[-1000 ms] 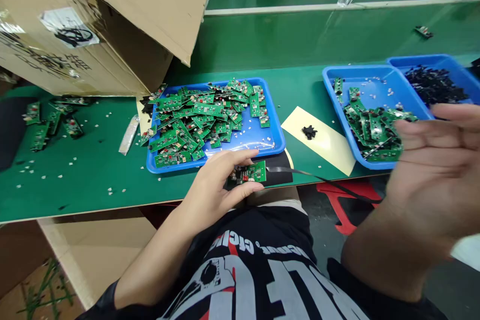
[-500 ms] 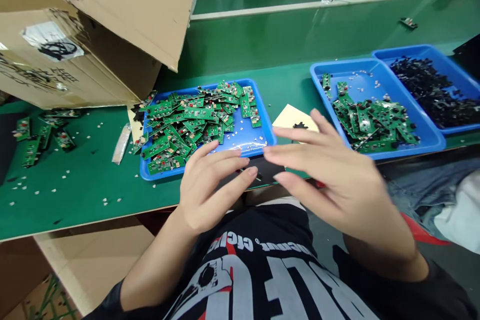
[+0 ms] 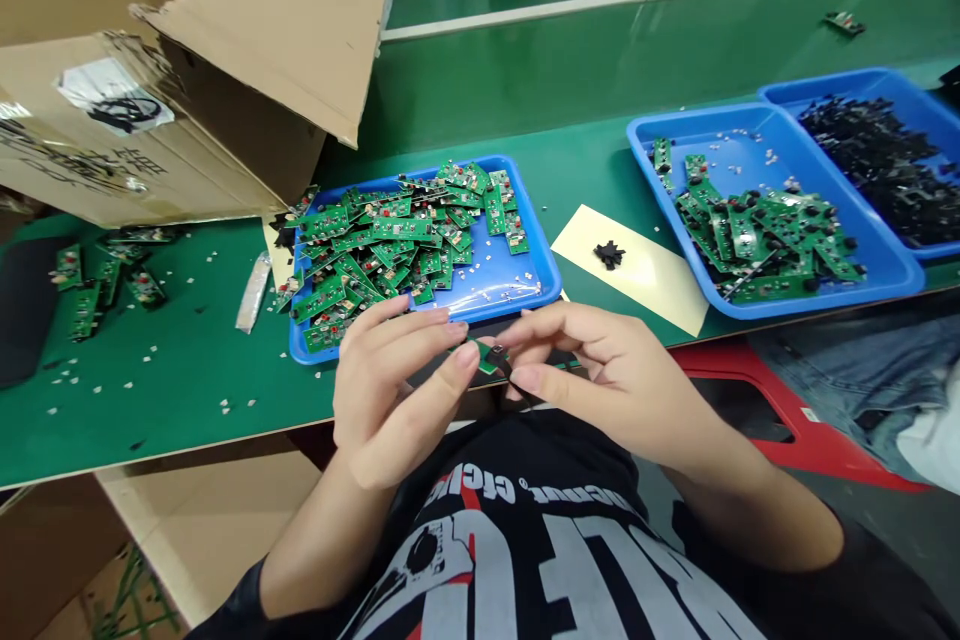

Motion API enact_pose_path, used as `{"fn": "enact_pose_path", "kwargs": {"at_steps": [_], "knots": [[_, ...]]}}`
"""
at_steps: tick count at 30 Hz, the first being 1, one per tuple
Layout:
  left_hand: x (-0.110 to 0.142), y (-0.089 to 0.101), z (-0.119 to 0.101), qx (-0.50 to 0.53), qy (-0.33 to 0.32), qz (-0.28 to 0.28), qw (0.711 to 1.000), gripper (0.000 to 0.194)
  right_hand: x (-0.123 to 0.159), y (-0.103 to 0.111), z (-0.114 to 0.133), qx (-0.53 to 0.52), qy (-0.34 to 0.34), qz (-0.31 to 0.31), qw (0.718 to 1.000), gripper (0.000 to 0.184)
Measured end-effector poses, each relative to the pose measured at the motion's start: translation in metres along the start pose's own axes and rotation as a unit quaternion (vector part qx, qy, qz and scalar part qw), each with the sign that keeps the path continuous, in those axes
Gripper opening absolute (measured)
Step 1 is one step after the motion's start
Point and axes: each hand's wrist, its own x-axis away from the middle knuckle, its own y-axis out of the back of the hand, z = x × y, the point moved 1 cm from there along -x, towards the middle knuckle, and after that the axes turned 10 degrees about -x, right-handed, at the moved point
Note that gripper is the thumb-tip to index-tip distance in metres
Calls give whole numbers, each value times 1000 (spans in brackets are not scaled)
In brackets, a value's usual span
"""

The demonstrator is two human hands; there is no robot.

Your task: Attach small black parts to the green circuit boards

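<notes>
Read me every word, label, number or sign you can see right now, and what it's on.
Black cloth T-shirt: large white letters that seem to include "LF"; the rest too distorted.
Brown cardboard carton: dark characters, not legible.
White paper label on it: scribbled over in black, unreadable.
Green rectangular circuit boards: any markings too small.

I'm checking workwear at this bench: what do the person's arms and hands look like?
Both the left hand and the right hand are bare, with no glove, ring or watch showing. The forearms are bare too, up to black sleeves, part of a black shirt with a pale and red print.
</notes>
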Motion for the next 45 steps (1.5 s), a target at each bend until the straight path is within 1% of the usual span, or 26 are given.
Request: {"fn": "enact_pose_path", "kwargs": {"at_steps": [3,6,8,12,16,19,20,22,24,26,29,32,34,37,40,43,45], "knots": [[1,-1,-1,3,17,-17,1000,28,0,2,-1,-17,12,-18,1000,7],[3,-3,-2,16,46,-11,999,37,0,5,2,15,32,-31,999,8],[3,-4,-3,17,61,-16,998,38,-1,6,3,32,34,-34,998,8],[4,-5,1,12,66,-37,997,39,-1,9,3,50,41,-49,997,5],[3,-2,6,-15,79,-48,996,50,-1,12,1,63,51,-53,995,8],[0,-2,5,-27,69,-44,996,45,-3,9,3,50,65,-64,995,4],[-1,-3,4,-22,61,-38,997,41,-4,7,4,43,66,-61,995,7],[-2,-5,1,-20,42,-37,998,34,-7,2,4,28,51,-42,997,13],[-2,-7,0,-36,24,-43,998,31,-10,-2,1,11,22,-16,1000,16],[-1,-8,2,-63,16,-49,997,31,-12,-3,-2,-3,13,-3,1000,16],[1,-8,5,-89,6,-58,994,36,-12,0,-3,-1,28,-6,1000,13],[2,-8,7,-94,1,-59,994,39,-11,3,0,16,31,-1,999,12],[2,-8,7,-89,9,-61,994,38,-11,5,2,18,32,1,999,11],[2,-10,6,-83,25,-66,994,32,-13,4,-2,-12,28,-5,1000,10],[1,-11,4,-77,38,-61,994,27,-17,3,-9,-80,-1,-4,997,10],[1,-10,3,-49,49,-50,996,30,-23,3,-14,-146,-39,8,988,9],[2,-10,2,-25,52,-38,998,34,-26,4,-13,-168,-55,13,984,9]]}}
